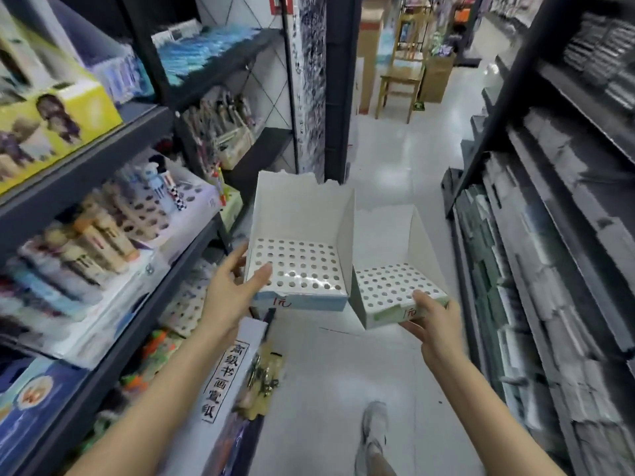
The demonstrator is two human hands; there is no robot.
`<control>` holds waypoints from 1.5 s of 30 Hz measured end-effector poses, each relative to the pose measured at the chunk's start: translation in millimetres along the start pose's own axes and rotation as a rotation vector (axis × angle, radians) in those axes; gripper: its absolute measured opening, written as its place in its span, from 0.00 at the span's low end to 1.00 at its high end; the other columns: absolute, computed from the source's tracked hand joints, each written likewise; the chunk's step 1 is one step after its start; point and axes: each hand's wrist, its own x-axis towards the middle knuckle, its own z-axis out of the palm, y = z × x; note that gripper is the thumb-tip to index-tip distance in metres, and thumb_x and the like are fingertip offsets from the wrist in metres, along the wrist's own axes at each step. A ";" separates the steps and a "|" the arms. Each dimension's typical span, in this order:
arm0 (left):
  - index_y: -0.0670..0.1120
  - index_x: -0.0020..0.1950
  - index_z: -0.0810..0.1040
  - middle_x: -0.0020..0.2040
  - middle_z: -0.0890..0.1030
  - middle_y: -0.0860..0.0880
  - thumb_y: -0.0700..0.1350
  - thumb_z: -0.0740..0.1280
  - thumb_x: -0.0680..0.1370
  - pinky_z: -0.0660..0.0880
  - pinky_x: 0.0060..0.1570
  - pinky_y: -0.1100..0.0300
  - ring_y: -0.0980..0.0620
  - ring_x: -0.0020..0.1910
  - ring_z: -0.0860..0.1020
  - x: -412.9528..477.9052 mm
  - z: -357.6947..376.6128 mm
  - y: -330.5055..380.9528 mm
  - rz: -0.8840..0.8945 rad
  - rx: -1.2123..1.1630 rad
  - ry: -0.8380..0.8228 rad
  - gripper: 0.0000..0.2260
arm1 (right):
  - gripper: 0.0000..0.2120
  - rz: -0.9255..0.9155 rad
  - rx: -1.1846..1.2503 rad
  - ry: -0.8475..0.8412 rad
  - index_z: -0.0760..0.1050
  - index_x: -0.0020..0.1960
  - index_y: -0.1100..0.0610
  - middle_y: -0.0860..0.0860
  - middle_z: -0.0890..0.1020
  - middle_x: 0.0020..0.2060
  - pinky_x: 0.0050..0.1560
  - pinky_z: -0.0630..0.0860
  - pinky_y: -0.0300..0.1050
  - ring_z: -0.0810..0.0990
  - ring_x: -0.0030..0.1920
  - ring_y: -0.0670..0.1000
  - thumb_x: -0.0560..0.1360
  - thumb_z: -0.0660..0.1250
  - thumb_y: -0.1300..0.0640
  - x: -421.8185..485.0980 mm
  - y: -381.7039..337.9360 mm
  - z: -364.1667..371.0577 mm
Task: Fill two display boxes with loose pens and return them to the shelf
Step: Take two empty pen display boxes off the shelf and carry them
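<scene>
Left grip [233, 290] clamps one display box [302, 211], right grip [434, 324] clamps the second box [388, 235].

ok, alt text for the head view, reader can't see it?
A person in a shop aisle holds two empty perforated display boxes, the blue-fronted box in the left hand and the green-fronted box in the right hand. Stocked shelves line both sides.

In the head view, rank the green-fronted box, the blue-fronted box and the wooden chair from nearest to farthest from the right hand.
1. green-fronted box: on the right, gripped by the right hand itself.
2. blue-fronted box: beside it to the left, gripped by the left hand.
3. wooden chair: far down the aisle.
</scene>
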 end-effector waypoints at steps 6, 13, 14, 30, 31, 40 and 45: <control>0.51 0.69 0.70 0.61 0.77 0.50 0.47 0.72 0.73 0.76 0.56 0.47 0.50 0.56 0.78 90.5 60.9 25.8 0.016 0.060 0.140 0.26 | 0.19 0.040 -0.066 -0.141 0.64 0.63 0.61 0.59 0.77 0.57 0.31 0.80 0.45 0.80 0.50 0.56 0.74 0.65 0.64 120.5 -75.3 49.8; 0.49 0.67 0.72 0.62 0.77 0.51 0.47 0.71 0.73 0.76 0.54 0.56 0.55 0.55 0.78 188.2 107.3 63.2 0.046 0.028 0.303 0.23 | 0.20 0.039 -0.137 -0.246 0.64 0.63 0.60 0.60 0.77 0.56 0.43 0.81 0.55 0.80 0.46 0.55 0.74 0.66 0.64 227.2 -136.2 123.8; 0.50 0.67 0.71 0.61 0.77 0.51 0.47 0.71 0.72 0.76 0.51 0.58 0.56 0.53 0.78 203.1 111.3 68.2 0.055 0.019 0.313 0.24 | 0.20 0.040 -0.140 -0.259 0.64 0.63 0.60 0.59 0.77 0.56 0.44 0.81 0.56 0.81 0.46 0.55 0.73 0.66 0.64 241.6 -142.9 135.7; 0.56 0.60 0.72 0.54 0.79 0.55 0.43 0.69 0.74 0.79 0.37 0.65 0.57 0.48 0.81 450.0 133.9 170.9 0.243 -0.152 0.547 0.17 | 0.13 -0.054 -0.033 -0.557 0.68 0.58 0.57 0.56 0.80 0.50 0.39 0.82 0.49 0.83 0.46 0.54 0.75 0.65 0.61 411.3 -262.2 381.8; 0.55 0.61 0.72 0.52 0.79 0.57 0.43 0.69 0.74 0.78 0.37 0.68 0.59 0.47 0.80 458.8 131.0 178.6 0.258 -0.157 0.575 0.17 | 0.16 -0.058 -0.019 -0.579 0.67 0.61 0.58 0.56 0.80 0.52 0.37 0.81 0.47 0.83 0.47 0.54 0.75 0.66 0.61 414.9 -267.4 397.9; 0.51 0.65 0.73 0.54 0.79 0.56 0.44 0.69 0.75 0.77 0.44 0.62 0.61 0.47 0.81 528.4 93.3 217.2 0.344 -0.114 0.863 0.19 | 0.19 -0.015 -0.006 -0.853 0.64 0.63 0.57 0.55 0.78 0.55 0.44 0.82 0.50 0.83 0.50 0.54 0.76 0.66 0.60 442.1 -289.5 549.1; 0.52 0.64 0.72 0.57 0.79 0.55 0.45 0.70 0.74 0.76 0.55 0.51 0.53 0.56 0.79 558.3 68.3 233.8 0.363 -0.096 1.054 0.19 | 0.19 0.020 -0.022 -1.067 0.66 0.64 0.59 0.57 0.80 0.55 0.39 0.82 0.46 0.83 0.50 0.55 0.75 0.67 0.60 452.1 -299.0 636.8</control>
